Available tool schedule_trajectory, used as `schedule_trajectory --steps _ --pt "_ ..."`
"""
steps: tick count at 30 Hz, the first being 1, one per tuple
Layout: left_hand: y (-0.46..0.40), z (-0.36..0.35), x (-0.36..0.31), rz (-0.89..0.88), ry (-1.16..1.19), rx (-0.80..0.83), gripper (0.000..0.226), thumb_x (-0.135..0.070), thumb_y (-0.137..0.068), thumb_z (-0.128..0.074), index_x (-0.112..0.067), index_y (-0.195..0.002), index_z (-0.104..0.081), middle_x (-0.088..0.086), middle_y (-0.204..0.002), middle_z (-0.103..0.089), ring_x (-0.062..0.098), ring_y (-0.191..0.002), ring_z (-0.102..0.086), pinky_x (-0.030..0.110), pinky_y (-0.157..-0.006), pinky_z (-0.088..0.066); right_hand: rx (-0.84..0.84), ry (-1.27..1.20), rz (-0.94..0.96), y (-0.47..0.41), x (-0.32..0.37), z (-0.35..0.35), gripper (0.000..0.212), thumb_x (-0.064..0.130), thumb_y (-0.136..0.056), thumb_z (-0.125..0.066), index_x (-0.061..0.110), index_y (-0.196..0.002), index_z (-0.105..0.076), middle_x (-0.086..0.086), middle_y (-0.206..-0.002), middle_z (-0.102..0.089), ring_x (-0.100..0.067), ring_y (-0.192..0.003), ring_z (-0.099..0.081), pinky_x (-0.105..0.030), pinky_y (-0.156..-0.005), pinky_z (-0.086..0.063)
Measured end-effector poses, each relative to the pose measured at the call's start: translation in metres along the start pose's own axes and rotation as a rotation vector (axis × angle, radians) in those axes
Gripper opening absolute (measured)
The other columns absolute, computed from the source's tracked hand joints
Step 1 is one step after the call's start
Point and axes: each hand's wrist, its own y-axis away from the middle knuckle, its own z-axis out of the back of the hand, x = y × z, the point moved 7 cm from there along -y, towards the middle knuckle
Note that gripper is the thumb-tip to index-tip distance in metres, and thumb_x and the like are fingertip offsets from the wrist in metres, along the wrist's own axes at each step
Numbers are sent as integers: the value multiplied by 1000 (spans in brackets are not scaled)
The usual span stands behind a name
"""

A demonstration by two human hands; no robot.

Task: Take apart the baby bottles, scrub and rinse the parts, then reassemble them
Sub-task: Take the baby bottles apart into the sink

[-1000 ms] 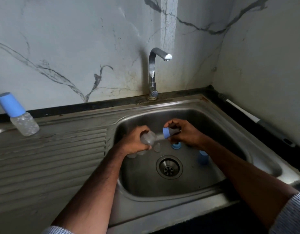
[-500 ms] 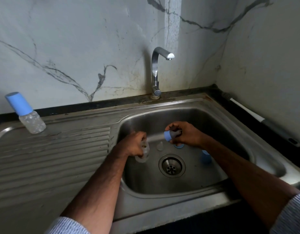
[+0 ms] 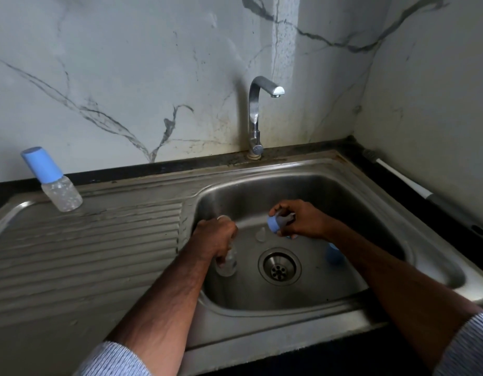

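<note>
Now, our hands: both of ours reach down into the sink basin (image 3: 343,191), forearms bare, striped sleeves pushed back.
Left hand: our left hand (image 3: 217,237) is over the left side of the basin, fingers curled round a clear bottle body (image 3: 226,264) — we hold it roughly upright, its lower end showing below our knuckles, its rim peeking out above them.
Right hand: our right hand (image 3: 300,221) is further back and to the right, fingers and thumb wrapped round a blue collar with a clear nipple (image 3: 277,222); the blue ring faces left, toward the other hand, and the two pieces are apart.
Loose parts: a small clear piece (image 3: 260,236) lies on the basin floor between our hands; a blue cap (image 3: 334,253) sits on the floor partly behind our right forearm; another bit of blue shows just under our right hand, though we cannot tell what it is.
Drain: the strainer (image 3: 279,265) is in the middle of the floor, between our forearms.
Second bottle: a capped baby bottle (image 3: 53,180), blue cap on a clear body, stands at the far left end of the ribbed drainboard (image 3: 85,253), well apart from us.
Tap: the chrome faucet (image 3: 258,112) stands behind the basin — we see no water running.
Right counter: a long white-and-grey handle (image 3: 424,195) lies along the wall.
</note>
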Motion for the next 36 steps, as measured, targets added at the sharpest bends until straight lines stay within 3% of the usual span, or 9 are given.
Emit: schedule_trajectory --steps 7,10,13,16,19,22,27,34,36 --pt "-1 4 1 -20 59 -34 66 -39 -49 -94 -26 -102 -57 -4 -113 -59 22 -104 -62 31 -73 -40 43 25 3 0 4 -7 46 1 -79 -79 22 -117 -65 0 -113 -63 -19 -97 -68 -30 -75 -62" --pt "-5 18 2 -37 293 -174 64 -48 -52 -92 -28 -103 -60 -10 -97 -60 16 -95 -60 30 -73 -44 5 -52 43 1 12 -3 46 0 -80 -78 18 -120 -66 -2 -111 -65 -21 -96 -69 -30 -76 -62" --pt "-9 24 -4 -108 773 -238 60 -28 -57 -96 -27 -109 -66 -8 -89 -65 16 -80 -65 29 -70 -54 -6 -236 55 7 21 -2 46 -2 -82 -77 15 -123 -65 -5 -114 -66 -20 -97 -69 -27 -74 -60" --pt "-11 25 -13 -212 1109 -229 63 -8 -65 -91 -20 -122 -66 1 -111 -72 16 -98 -71 32 -84 -58 -17 -398 82 7 28 -5 44 -1 -83 -77 8 -124 -64 -14 -114 -68 -24 -94 -72 -33 -77 -61" --pt "-9 32 -15 -229 1292 -277 56 3 -72 -84 -10 -124 -66 11 -115 -72 20 -100 -71 25 -71 -57 -52 -499 70 4 30 -6 42 0 -83 -78 4 -121 -62 -19 -108 -69 -32 -91 -73 -44 -82 -62" --pt "-12 33 -13 -218 1390 -305 49 5 -75 -81 -13 -119 -67 14 -113 -72 28 -98 -72 41 -73 -61 -67 -492 92 3 31 -4 40 -1 -83 -77 2 -120 -62 -21 -109 -70 -31 -91 -73 -34 -76 -61" --pt "-16 30 -8 -200 1513 -318 39 6 -78 -77 -13 -111 -70 19 -108 -72 27 -88 -71 38 -75 -60 -180 -345 178 1 33 6 32 -1 -83 -77 4 -114 -73 -9 -105 -76 -26 -98 -73 -38 -86 -60" --pt "-18 28 -15 -197 1538 -232 39 1 -80 -77 2 -118 -67 21 -104 -73 36 -95 -72 42 -86 -60 -402 -209 186 6 42 12 4 0 -83 -78 1 -87 -76 -7 -71 -73 -14 -63 -70 -25 -63 -56" --pt "-18 27 -19 -196 1539 -218 37 3 -80 -76 4 -117 -66 23 -104 -73 37 -97 -71 41 -85 -60 -472 -148 186 7 43 12 10 -1 -81 -79 5 -76 -74 -5 -65 -70 -11 -58 -68 -22 -59 -55"
